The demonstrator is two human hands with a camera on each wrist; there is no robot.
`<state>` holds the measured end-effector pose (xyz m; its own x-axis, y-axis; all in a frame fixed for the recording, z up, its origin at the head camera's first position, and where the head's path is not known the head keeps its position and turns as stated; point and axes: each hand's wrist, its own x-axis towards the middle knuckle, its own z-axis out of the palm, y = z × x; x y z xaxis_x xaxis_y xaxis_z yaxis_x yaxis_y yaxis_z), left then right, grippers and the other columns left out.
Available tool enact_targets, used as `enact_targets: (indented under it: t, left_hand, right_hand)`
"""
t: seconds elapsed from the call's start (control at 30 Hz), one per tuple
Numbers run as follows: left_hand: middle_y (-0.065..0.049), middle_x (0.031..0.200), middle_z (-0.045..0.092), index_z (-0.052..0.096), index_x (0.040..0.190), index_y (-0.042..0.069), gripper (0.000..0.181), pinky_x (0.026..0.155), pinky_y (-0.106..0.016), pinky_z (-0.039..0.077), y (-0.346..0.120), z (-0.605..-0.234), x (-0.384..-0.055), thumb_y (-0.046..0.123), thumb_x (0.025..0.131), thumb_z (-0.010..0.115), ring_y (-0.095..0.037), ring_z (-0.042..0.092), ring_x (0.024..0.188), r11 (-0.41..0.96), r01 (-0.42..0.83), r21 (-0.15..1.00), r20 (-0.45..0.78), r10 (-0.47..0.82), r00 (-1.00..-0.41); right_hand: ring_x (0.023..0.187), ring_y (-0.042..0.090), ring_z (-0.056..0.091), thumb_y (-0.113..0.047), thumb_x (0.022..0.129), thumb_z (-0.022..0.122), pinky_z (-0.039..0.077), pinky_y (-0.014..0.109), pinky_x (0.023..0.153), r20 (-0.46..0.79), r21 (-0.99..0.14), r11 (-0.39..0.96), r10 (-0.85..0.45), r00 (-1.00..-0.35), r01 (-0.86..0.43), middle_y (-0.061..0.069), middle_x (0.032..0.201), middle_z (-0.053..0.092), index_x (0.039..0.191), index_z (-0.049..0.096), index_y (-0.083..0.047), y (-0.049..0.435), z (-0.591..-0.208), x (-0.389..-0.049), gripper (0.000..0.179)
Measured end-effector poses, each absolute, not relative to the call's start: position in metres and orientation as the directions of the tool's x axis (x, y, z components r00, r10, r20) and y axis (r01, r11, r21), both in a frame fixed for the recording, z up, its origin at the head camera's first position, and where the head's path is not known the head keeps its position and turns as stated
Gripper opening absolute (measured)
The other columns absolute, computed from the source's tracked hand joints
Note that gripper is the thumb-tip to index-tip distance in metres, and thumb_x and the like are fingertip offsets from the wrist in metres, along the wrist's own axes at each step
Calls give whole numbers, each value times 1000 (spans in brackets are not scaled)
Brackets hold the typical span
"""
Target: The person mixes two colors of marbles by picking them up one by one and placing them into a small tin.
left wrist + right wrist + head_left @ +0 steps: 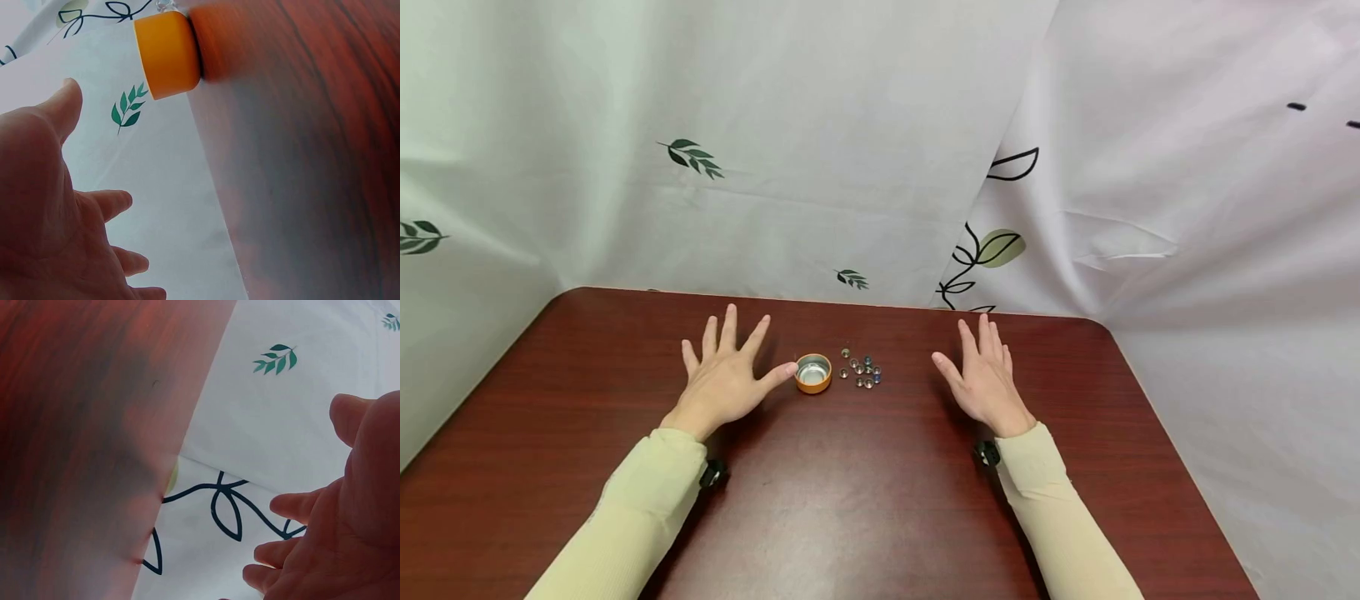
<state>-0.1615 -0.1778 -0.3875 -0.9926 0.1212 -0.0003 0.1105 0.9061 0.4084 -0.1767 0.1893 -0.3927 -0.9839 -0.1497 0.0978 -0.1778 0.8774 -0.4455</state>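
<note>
My left hand (721,385) is held out with fingers spread and straight, its thumb tip by the rim of a small round orange tin (813,386). The tin has a silvery inside; in the left wrist view its orange side (167,55) shows beyond the thumb, apart from it. Just right of the tin lie several small clear and bluish glass beads (860,369), loosely grouped. Farther right, my right hand (988,383) is also held out, fingers straight and thumb apart, holding nothing. In the right wrist view that hand (337,531) has only the table and curtain near it.
A dark red wooden table (820,500) with rounded far corners carries everything. White curtains (820,167) with leaf prints hang close behind its far edge and along both sides. Each wrist wears a small black camera below a pale sleeve (632,500).
</note>
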Motion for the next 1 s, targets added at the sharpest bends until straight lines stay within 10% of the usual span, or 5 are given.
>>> enact_targets:
  t: [1.0]
  left_hand:
    - [-21, 166, -9, 16, 163, 18, 95, 109, -74, -4, -174, -391, -161, 75, 93, 45, -52, -2, 148, 863, 131, 489, 48, 124, -991]
  right_hand:
    - [151, 44, 5, -46, 103, 52, 13, 64, 116, 139, -465, 858, -172, -975, -218, 29, 164, 8, 157, 26, 2, 179, -394, -179, 77]
